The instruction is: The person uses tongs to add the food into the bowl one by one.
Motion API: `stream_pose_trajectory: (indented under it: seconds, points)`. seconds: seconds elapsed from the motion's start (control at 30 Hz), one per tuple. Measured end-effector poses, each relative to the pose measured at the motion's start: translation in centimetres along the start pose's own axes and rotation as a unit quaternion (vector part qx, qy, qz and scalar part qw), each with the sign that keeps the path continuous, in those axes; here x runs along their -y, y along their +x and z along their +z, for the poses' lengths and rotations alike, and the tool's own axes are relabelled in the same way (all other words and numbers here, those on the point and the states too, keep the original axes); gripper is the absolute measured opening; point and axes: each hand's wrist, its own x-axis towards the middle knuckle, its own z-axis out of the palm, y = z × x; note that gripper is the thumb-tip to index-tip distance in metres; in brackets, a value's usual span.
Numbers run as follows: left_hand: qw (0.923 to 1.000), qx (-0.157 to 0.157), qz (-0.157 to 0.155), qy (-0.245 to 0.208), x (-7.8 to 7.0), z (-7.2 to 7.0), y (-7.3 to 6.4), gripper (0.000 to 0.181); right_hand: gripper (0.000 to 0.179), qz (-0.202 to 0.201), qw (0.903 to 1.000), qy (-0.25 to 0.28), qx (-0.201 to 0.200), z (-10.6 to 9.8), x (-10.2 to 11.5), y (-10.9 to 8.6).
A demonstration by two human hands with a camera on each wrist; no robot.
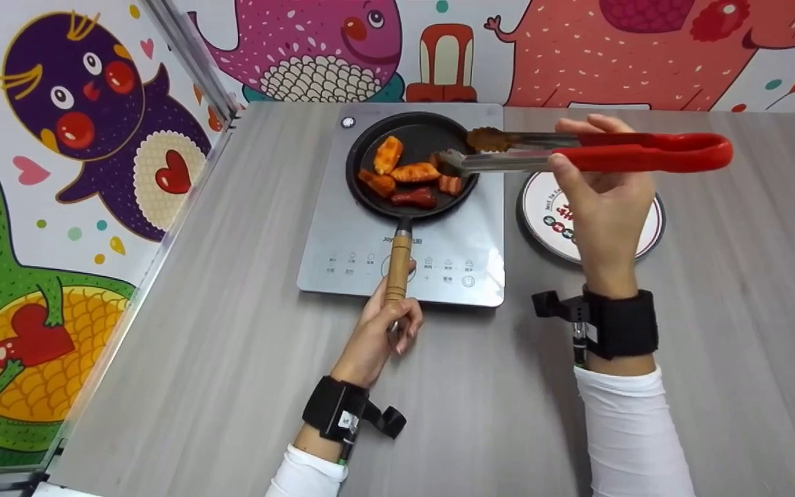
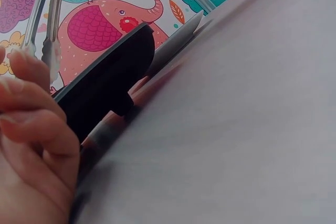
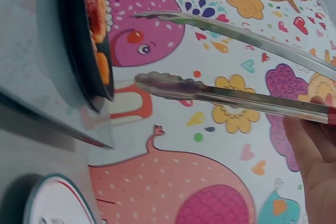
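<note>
A black frying pan [image 1: 428,134] sits on an induction cooktop [image 1: 321,241], holding several orange-brown meat pieces [image 1: 415,172] and a small striped piece [image 1: 450,184]. My left hand [image 1: 373,331] grips the pan's wooden handle [image 1: 399,266] near its end; its fingers are loosely bent in the left wrist view. Metal tongs [image 3: 241,98] with red handles are held in my right hand [image 1: 608,221], between thumb and fingers. Their tips are spread apart with nothing between them, beyond the pan's rim in the right wrist view. From the head camera they overlap the pan's right side.
A white plate [image 1: 539,200] with a dark rim and printed lettering lies right of the cooktop, partly under my right hand and wrist. Painted wall panels [image 1: 563,62] stand behind and to the left of the grey table [image 1: 232,331].
</note>
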Motion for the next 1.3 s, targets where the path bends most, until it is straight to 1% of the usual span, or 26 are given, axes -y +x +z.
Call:
stream_pose_trajectory:
  seconds: [0.1, 0.2, 0.33, 0.43, 0.53, 0.67, 0.83, 1.17, 1.23, 1.3]
  points:
    - [1.0, 0.0, 0.001, 0.0, 0.0, 0.0, 0.0, 0.062, 0.039, -0.01, 0.9997, -0.022, 0.002, -0.4, 0.5, 0.0]
    - [1.0, 0.001, 0.003, -0.002, 0.0, 0.1, 0.0, 0.062, 0.039, -0.013, 0.9993, -0.036, -0.005, -1.0, 0.9, 0.1]
    - [1.0, 0.002, 0.0, -0.003, 0.0, 0.1, 0.0, 0.061, 0.038, -0.009, 0.997, -0.073, -0.024, -1.8, 1.6, 0.3]
    - [1.0, 0.001, -0.002, -0.004, 0.0, 0.0, 0.0, 0.061, 0.037, -0.013, 0.9931, -0.111, -0.036, -2.5, 2.0, 0.5]
    - [1.0, 0.003, -0.001, -0.004, 0.0, 0.0, 0.1, 0.06, 0.038, -0.015, 0.9907, -0.126, -0.05, -3.2, 2.3, 0.8]
    - [1.0, 0.006, 0.001, -0.005, 0.0, 0.0, 0.1, 0.06, 0.041, 0.0, 0.9884, -0.134, -0.072, -4.0, 2.5, 1.0]
    - [1.0, -0.001, -0.002, -0.001, 0.0, 0.0, 0.1, 0.06, 0.041, 0.04, 0.983, -0.158, -0.085, -4.7, 2.4, 1.2]
    - [1.0, -0.002, -0.002, 0.0, 0.0, 0.0, 0.1, 0.059, 0.039, 0.064, 0.9674, -0.24, -0.049, -5.0, 2.5, 1.2]
    - [1.0, -0.002, -0.003, 0.0, 0.0, 0.0, 0.1, 0.06, 0.04, 0.07, 0.9622, -0.26, -0.04, -5.1, 2.5, 1.3]
    - [1.0, -0.001, -0.004, -0.001, 0.0, 0.0, 0.1, 0.059, 0.041, 0.08, 0.9549, -0.284, -0.034, -5.2, 2.5, 1.3]
